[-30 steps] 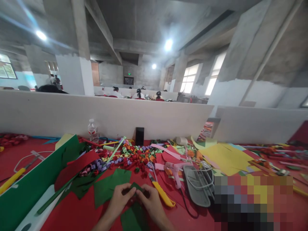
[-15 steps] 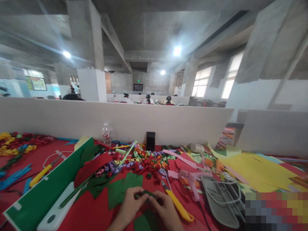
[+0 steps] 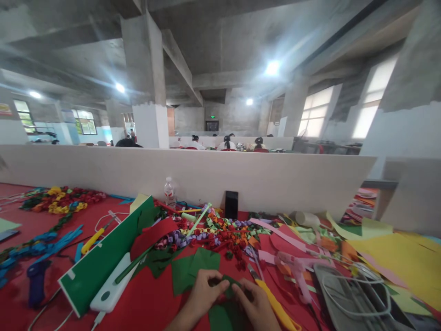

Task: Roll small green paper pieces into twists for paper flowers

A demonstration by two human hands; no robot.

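Red table is super cluttered. Left hand and right hand are close together, pinching a green paper piece.

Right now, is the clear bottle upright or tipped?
Upright: the bottle stands with its cap on top, before the pale partition.

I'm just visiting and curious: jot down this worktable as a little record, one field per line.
Left hand: pinching a small green paper piece
Right hand: fingers on the same piece
Under and beside the hands: green paper sheets on a red surface
Right of the hands: yellow-handled knife, then pink glue gun, then grey tray
Behind the hands: multicoloured curled paper strips
Back: clear bottle and black phone, upright near a white partition
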